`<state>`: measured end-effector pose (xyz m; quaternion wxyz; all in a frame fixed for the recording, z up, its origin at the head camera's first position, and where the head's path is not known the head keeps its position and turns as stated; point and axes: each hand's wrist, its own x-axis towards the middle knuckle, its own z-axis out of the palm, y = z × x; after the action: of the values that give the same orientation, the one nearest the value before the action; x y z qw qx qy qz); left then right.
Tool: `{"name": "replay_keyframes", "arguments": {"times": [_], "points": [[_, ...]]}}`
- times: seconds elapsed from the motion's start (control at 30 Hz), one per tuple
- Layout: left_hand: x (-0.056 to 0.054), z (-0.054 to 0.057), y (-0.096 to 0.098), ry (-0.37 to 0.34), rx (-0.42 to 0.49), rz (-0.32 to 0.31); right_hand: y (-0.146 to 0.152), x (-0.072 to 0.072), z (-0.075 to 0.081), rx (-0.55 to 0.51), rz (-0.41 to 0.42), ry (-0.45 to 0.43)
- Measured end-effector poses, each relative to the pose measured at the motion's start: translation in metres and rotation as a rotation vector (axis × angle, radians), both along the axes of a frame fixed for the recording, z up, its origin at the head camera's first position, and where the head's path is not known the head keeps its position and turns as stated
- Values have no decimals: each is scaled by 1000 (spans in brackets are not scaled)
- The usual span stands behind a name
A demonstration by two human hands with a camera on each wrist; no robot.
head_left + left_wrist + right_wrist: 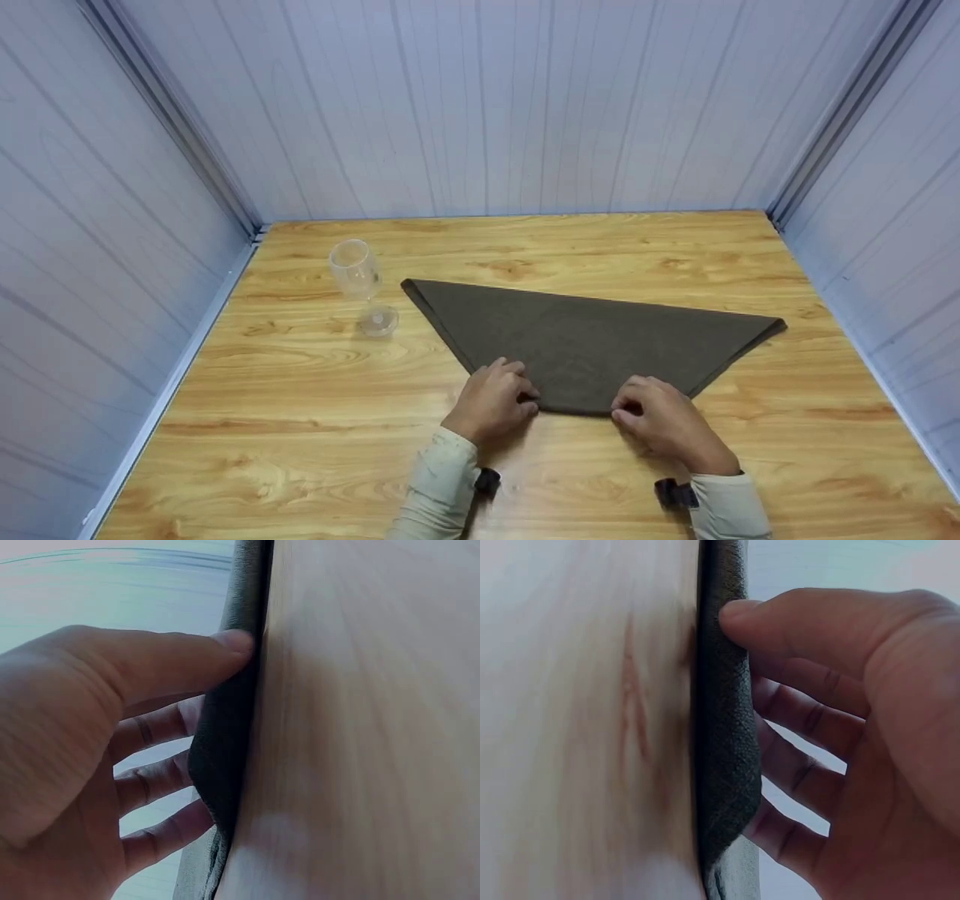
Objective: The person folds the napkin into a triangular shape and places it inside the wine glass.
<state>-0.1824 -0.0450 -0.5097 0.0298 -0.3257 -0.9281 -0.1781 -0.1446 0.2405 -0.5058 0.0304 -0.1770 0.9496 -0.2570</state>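
Note:
A dark brown cloth napkin (592, 337) lies folded into a wide trapezoid, its long edge on the far side and its short edge towards me. At the left end of that short edge my left hand (495, 397) pinches the fold. My right hand (664, 420) pinches the same edge at its right end. In the left wrist view the thumb (234, 645) presses on the folded edge, with the other fingers behind the cloth. The right wrist view shows the right thumb (742, 619) likewise on the folded cloth (731, 712), fingers on its other side.
A clear stemmed glass (356, 274) stands upright to the left of the napkin. The wood-grain table (300, 420) is bordered by a pale panel wall (517, 112) at the back and by panels on both sides.

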Motion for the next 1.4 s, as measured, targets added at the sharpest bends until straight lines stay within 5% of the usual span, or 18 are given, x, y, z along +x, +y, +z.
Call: {"name": "replay_keyframes", "arguments": {"times": [0.43, 0.73, 1.1, 1.4], "points": [[-2, -3, 1, 50, -10, 43, 3, -1, -1, -66, -113, -29], [-2, -6, 0, 48, 67, 87, 4, -2, -3, -82, -93, 40], [0, -2, 2, 122, 2, 107, 5, -1, -3, -34, -46, 144], [0, -1, 0, 84, -58, 143, 5, 0, 1, 9, -74, -21]]}}
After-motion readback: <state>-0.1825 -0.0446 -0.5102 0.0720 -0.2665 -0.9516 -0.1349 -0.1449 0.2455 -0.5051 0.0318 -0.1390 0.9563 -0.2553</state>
